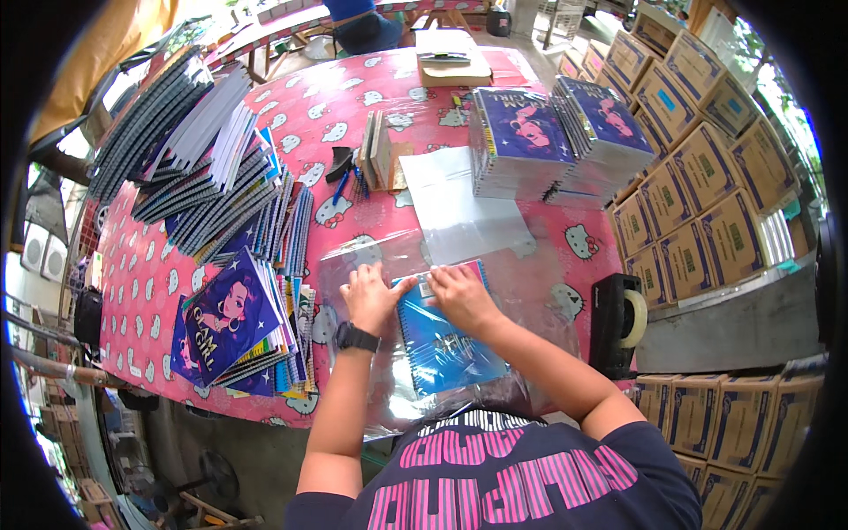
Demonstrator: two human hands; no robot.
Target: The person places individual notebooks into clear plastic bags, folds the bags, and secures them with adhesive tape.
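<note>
A blue spiral notebook lies on the table just in front of me, among sheets of clear, shiny plastic film. My left hand rests at its upper left corner, fingers spread on the film and thumb reaching onto the notebook. Across the notebook's top edge lies my right hand, fingers flat and slightly bent. A small white label shows by the right fingertips. Neither hand visibly grasps anything. A pale flat sheet lies just beyond the hands.
Leaning piles of spiral notebooks fill the left side of the pink patterned table. Two notebook stacks stand at the far right. A tape dispenser sits at the right edge. Cardboard boxes rise beyond it. A person sits far ahead.
</note>
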